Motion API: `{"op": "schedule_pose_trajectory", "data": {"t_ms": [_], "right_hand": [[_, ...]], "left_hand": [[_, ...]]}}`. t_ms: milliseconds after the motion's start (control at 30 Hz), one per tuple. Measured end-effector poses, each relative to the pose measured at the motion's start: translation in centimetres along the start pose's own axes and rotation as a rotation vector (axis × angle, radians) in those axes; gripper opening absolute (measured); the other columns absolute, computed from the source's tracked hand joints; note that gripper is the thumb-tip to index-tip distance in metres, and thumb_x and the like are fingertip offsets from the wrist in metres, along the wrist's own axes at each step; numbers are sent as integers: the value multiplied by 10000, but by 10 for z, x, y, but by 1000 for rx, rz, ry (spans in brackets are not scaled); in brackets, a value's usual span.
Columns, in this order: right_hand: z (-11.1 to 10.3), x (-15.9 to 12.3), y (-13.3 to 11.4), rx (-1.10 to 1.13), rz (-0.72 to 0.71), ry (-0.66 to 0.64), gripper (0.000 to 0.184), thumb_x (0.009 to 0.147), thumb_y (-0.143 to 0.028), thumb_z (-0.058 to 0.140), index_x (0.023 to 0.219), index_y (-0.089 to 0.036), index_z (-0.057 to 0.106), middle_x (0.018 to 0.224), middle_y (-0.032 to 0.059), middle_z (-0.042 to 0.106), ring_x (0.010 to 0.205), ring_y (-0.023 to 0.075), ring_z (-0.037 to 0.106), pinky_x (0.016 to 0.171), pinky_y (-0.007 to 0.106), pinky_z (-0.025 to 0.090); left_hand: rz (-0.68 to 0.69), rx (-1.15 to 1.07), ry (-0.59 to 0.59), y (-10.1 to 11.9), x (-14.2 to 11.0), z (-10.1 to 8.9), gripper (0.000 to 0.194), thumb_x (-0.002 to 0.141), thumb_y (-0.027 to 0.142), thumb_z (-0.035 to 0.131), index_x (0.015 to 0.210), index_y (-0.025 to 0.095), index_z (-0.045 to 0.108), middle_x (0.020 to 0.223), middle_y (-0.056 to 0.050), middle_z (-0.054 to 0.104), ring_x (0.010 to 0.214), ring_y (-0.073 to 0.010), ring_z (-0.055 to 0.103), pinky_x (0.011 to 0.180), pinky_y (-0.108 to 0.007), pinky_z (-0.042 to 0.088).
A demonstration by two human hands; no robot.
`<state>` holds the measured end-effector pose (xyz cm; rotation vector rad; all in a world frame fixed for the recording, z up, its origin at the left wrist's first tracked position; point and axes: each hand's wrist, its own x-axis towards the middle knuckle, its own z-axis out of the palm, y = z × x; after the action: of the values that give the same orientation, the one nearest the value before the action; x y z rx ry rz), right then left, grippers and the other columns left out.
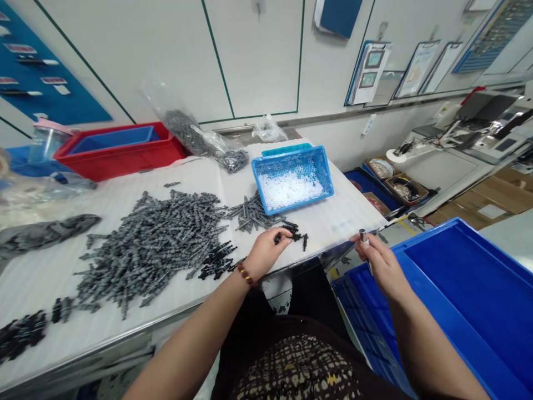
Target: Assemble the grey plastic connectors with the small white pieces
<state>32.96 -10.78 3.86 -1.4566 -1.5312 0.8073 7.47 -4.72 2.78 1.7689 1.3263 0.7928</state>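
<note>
Black small parts [297,232] are pinched by the left fingers [281,239] above the desk [337,222]. By the right fingers [363,243], a metal-tipped tool [363,238] is gripped.

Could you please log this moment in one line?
left hand: black part; right hand: silver cylindrical tool; blue bin: white rings; table: grey parts heaped

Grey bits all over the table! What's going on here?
Someone's left hand is pinching a black part over the table. The right hand holds a shiny metal tool. A big pile of grey bits lies to the left, and a blue bin holds lots of little white rings.
</note>
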Motion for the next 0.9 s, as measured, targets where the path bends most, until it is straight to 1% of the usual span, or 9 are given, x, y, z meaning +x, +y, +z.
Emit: {"op": "schedule_pose_trajectory", "data": {"t_ms": [67, 133, 267, 367, 433, 533, 700, 767, 900], "right_hand": [[2, 1, 0, -62, -3, -38, 326, 881, -430, 410, 1045, -205, 580, 813, 25, 593, 722, 169, 543, 653, 283, 429], [5, 3, 1, -114, -33, -65, 339, 869, -427, 436, 1066, -199, 592, 968, 59, 634, 852, 198, 580, 754, 315, 449], [17, 8, 0, -153, -103, -155, 337, 868, -394, 438, 1076, -183, 600, 1108, 93, 634, 1000, 225, 582, 875, 355, 440], [25, 12, -3, -177, -154, -239, 334, 903, -356, 382, 1116, -182, 572, 1113, 92, 632, 1021, 216, 576, 884, 345, 433], [28, 14, -7, -218, -176, -270, 317, 922, -328, 343, 1091, -181, 567, 1043, 86, 646, 947, 202, 592, 827, 316, 442], [29, 16, -15, -315, -181, -316, 278, 923, -278, 323, 983, -174, 575, 871, 65, 644, 768, 173, 583, 695, 264, 423], [35, 15, -28, -477, -173, -435, 239, 904, -248, 350, 789, -181, 549, 651, 5, 554, 582, 129, 488, 558, 217, 313], [40, 13, -32, -536, -206, -486, 225, 897, -243, 367, 765, -183, 540, 643, 1, 544, 584, 126, 477, 556, 218, 287], [50, 9, -39, -594, -306, -583, 195, 883, -218, 388, 767, -179, 540, 667, 8, 563, 599, 126, 473, 568, 231, 260]], "left_hand": [[163, 421, -56, -3, 13, 8, 115, 800, 163, 515, 843, 167, 621, 823, -52, 593, 741, -178, 585, 689, -289, 465], [216, 617, -101, -4, 20, 13, 157, 813, 123, 477, 814, 158, 631, 840, -72, 590, 739, -193, 586, 679, -293, 455], [245, 681, -131, 0, 26, 15, 214, 778, 17, 437, 775, 142, 612, 819, -81, 584, 678, -182, 577, 633, -277, 439], [270, 701, -122, 2, 29, 13, 183, 784, 44, 457, 818, 140, 609, 840, -90, 594, 711, -197, 586, 647, -287, 446], [273, 655, -69, 2, 29, 9, 153, 796, 95, 478, 848, 147, 612, 861, -90, 613, 769, -207, 596, 694, -297, 455], [229, 375, 43, 2, 20, 1, 130, 803, 172, 502, 839, 163, 626, 875, -68, 663, 835, -204, 611, 760, -298, 463], [-30, -110, 52, 8, -22, -9, 227, 795, 335, 540, 886, 162, 655, 766, -33, 700, 541, -136, 573, 521, -237, 457], [-70, -192, 62, 9, -40, -9, 240, 778, 349, 564, 889, 158, 660, 742, -32, 704, 492, -119, 541, 481, -225, 438], [-47, -207, 115, 6, -66, -9, 207, 779, 338, 581, 858, 167, 666, 744, -28, 705, 492, -108, 534, 495, -218, 445]]}}
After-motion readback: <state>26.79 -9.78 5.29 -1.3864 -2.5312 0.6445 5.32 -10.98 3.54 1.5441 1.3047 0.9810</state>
